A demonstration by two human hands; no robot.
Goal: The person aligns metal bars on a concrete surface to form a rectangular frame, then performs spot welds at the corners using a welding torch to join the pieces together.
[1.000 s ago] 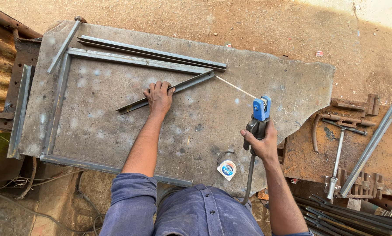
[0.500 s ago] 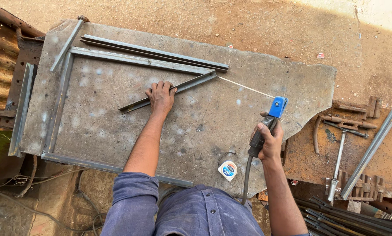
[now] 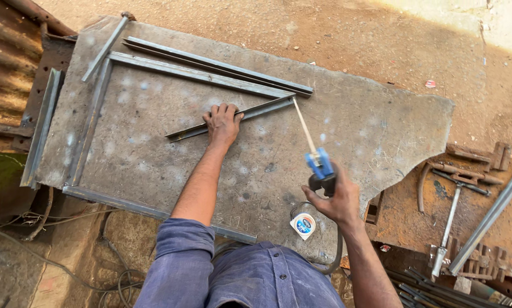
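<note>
Head view: short angle bar (image 3: 233, 118) lies slanted on the stone surface (image 3: 381, 125), its far end just beside the long bars (image 3: 210, 68) of the frame. Left hand (image 3: 221, 122) rests flat on it, fingers spread, pinning it. Right hand (image 3: 338, 199) is clenched around the blue electrode holder (image 3: 320, 165); the welding rod (image 3: 303, 126) reaches up to the bar's end at the joint. Judged step: tacking bar to frame. Next move calls for a steady rod tip and the bar kept unmoved. Tape measure (image 3: 304, 224) sits near the front edge.
</note>
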